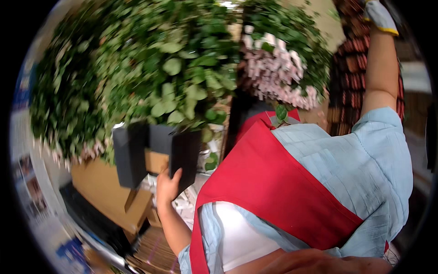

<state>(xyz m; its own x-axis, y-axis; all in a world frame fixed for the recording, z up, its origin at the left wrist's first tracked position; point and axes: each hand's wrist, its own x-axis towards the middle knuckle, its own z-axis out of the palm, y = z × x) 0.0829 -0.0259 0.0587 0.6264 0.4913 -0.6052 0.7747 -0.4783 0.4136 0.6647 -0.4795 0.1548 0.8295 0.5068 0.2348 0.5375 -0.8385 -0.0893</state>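
Observation:
My left hand (168,186) is closed on the edge of a dark grey box (127,157), its thumb showing and the other fingers mostly hidden by the panel. The box is open, with upright side panels, and a tan piece (156,162) shows between them. Large bunches of green leafy stems (169,59) lie just beyond it. My right arm stretches far out to the upper right. On that hand (382,17) is a white glove with a yellow cuff; its fingers are blurred and partly cut off at the rim.
More leafy stems with pale pink ends (273,68) lie at top centre. Dark and reddish stacked pieces (349,75) stand at the right. A brown cardboard box (102,189) and flattened cardboard (153,249) lie at lower left. A red apron (269,192) covers my front.

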